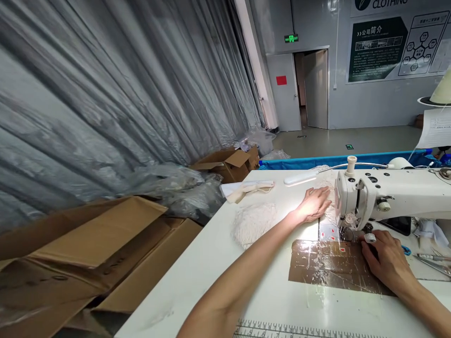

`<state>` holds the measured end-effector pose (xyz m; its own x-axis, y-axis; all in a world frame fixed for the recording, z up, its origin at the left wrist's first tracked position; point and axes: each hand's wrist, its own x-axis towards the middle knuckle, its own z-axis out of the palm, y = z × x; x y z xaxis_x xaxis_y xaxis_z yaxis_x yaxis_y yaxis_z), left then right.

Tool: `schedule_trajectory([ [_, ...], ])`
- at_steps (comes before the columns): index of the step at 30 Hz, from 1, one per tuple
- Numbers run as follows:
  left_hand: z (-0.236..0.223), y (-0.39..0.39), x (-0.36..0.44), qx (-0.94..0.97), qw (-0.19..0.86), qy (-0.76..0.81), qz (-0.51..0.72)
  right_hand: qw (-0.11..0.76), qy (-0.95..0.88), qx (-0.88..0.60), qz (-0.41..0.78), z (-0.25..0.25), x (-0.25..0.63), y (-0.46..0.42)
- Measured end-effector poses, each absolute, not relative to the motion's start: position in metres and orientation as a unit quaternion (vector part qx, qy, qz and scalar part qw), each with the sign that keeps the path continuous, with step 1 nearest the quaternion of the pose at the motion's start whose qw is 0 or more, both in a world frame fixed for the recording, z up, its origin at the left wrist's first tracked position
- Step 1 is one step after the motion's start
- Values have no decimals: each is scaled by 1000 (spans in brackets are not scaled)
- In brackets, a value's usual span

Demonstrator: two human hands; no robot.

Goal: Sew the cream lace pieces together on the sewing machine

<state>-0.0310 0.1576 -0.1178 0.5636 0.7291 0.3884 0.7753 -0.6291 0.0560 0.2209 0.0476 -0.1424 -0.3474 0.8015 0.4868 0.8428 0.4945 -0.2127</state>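
Observation:
My left hand lies flat with its fingers stretched out, on and beside pale lace fabric left of the sewing machine. My right hand rests palm down by the needle area, thumb and fingers apart. Its fingertips are partly hidden behind a white knob. In front of the needle, a brown taped sheet covers the table beside the right hand. A metal plate with red marks sits between the lace and the sheet. Whether fabric lies under the presser foot I cannot make out.
A lace pile lies on the white table, with a cream strip behind it. A printed ruler scale runs along the front. Scissors lie at right. Cardboard boxes stand left of the table.

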Motion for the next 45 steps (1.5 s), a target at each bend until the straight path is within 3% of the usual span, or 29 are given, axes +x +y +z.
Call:
schedule_trajectory([
  [7,-115,109,-50,-918,39,-375,-125,231,-810,-538,9,-130,219,48],
  [14,-105,66,-90,-871,87,-461,-144,297,-784,-546,6,-133,220,51],
  [20,-79,23,-166,-777,122,-585,-196,277,-803,-528,-5,-138,225,52],
  [29,-86,1,-194,-717,-16,-650,-250,250,-812,-527,-24,-128,221,52],
  [35,-85,2,-178,-699,-6,-660,-275,272,-818,-501,-78,-134,222,53],
  [41,-63,-4,-143,-750,-158,-542,-344,304,-829,-425,-197,-145,227,55],
  [45,-61,6,-127,-754,-181,-535,-335,302,-833,-427,-179,-145,226,52],
])
